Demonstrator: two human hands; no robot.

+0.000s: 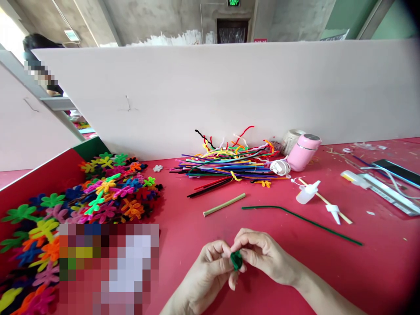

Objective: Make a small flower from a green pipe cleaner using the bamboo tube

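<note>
In the head view, both hands meet low and near, just right of centre, above the red table (183,245). The left hand (205,273) comes up from the bottom edge with its back toward the camera, fingers curled inward and the thumb pressed forward against a small dark green wad of pipe cleaner (236,260). The right hand (264,253) reaches in from the lower right along a bare forearm, knuckles up, its fingertips folded down over the top of the same wad; one finger hangs below it. Both hands are pinched onto the green piece, which sits between them, held just above the tabletop (whether it touches the cloth cannot be told).

Beyond the hands, a long straight green pipe cleaner (302,220) lies on the table, bent near its left end. To its left lies a pale stick (224,204). Farther back a heap of mixed-colour pipe cleaners (226,164) rests against the white partition (229,96), with a pink bottle (303,151) on its side just right of it. A white glue nozzle (306,192) and a thin wooden skewer (324,201) lie near the bottle. At far left a spread of bright felt flower shapes (105,192) covers the table.
</note>
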